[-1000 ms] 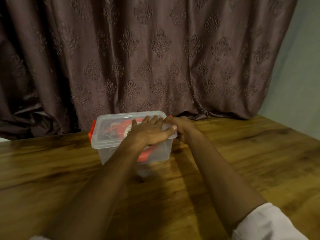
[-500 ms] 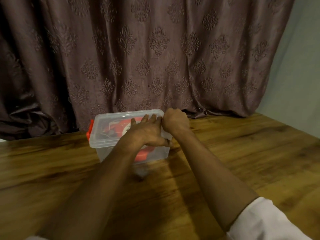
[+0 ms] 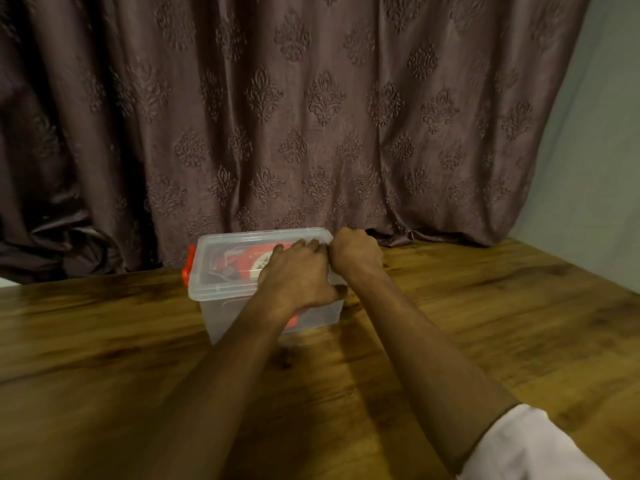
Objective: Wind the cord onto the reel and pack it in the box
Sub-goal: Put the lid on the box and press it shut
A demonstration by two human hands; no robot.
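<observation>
A clear plastic box (image 3: 221, 301) stands on the wooden table with its clear lid (image 3: 242, 239) on top. Through the plastic I see the red reel (image 3: 258, 259) with its white hub lying inside; the cord is hard to make out. My left hand (image 3: 298, 275) presses flat on the lid's right half, thumb over the front rim. My right hand (image 3: 355, 252) is curled in a fist over the box's right end, covering the latch there. A red latch (image 3: 188, 263) shows on the left end.
The wooden table (image 3: 467, 306) stretches wide to the left, right and front of the box. A brown patterned curtain (image 3: 311, 116) hangs right behind the box. A pale wall (image 3: 606, 168) is at the far right.
My right hand has come up from beside the box's right end and curled tight over the lid's right edge. My left hand stays pressed on the lid.
</observation>
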